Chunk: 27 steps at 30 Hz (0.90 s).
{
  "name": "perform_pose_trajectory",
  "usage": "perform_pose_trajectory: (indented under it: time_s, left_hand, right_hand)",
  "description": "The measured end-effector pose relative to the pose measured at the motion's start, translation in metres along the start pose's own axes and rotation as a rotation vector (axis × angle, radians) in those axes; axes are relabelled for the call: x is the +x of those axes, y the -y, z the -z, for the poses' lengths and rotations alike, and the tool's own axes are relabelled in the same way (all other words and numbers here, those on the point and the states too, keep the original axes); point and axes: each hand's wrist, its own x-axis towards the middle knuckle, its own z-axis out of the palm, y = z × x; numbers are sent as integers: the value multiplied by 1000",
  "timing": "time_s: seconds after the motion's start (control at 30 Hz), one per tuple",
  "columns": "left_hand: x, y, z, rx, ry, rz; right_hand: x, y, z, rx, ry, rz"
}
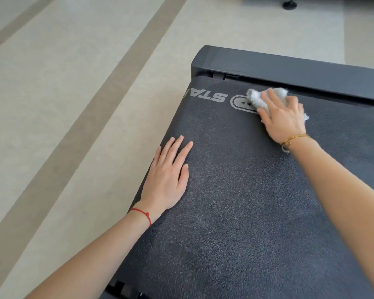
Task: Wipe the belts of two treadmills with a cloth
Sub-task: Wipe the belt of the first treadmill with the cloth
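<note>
A dark textured treadmill belt [242, 190] fills the lower right, with grey lettering and an oval logo near its far end. My right hand [283, 117] presses a crumpled white cloth [257, 98] onto the belt at that far end, partly over the logo; its fingers lie over the cloth. My left hand [168, 175] rests flat on the belt's left edge with fingers straight. Only one treadmill is in view.
The treadmill's black end cover [289, 70] runs across just beyond the cloth. Pale tiled floor with tan stripes [73, 104] lies to the left and behind. A black round base [289, 5] stands on the floor at the top right.
</note>
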Motion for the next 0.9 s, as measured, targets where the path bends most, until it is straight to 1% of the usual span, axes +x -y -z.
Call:
perform_pose_trajectory:
  time_s: [0.07, 0.13, 0.2, 0.33, 0.43, 0.5, 0.6, 0.73, 0.83, 0.9]
  left_hand:
    - [0, 0, 0, 2, -1, 1]
    - [0, 0, 0, -2, -2, 2]
    - [0, -1, 0, 1, -4, 0]
    - [-1, -1, 1, 5, -6, -2]
    - [-1, 0, 0, 10, -5, 1]
    - [-1, 0, 0, 5, -8, -2]
    - [0, -1, 0, 7, -8, 1]
    - [0, 1, -1, 7, -5, -3]
    - [0, 1, 0, 5, -1, -3]
    - [0, 1, -1, 2, -1, -2]
  right_hand:
    - [7, -7, 3, 20, 47, -90]
    - [7, -5, 0, 25, 89, -100]
    - [2, -4, -2, -10, 97, -49]
    - [-6, -12, 3, -58, 56, 65]
    - [-10, -12, 3, -97, 9, 75]
    - [-11, -11, 2, -67, 25, 111]
    - [-7, -16, 1, 45, 93, 165]
    - [6, -19, -4, 55, 104, 62]
    - [19, -15, -8, 83, 85, -71]
    - [20, -5, -7, 125, 51, -121]
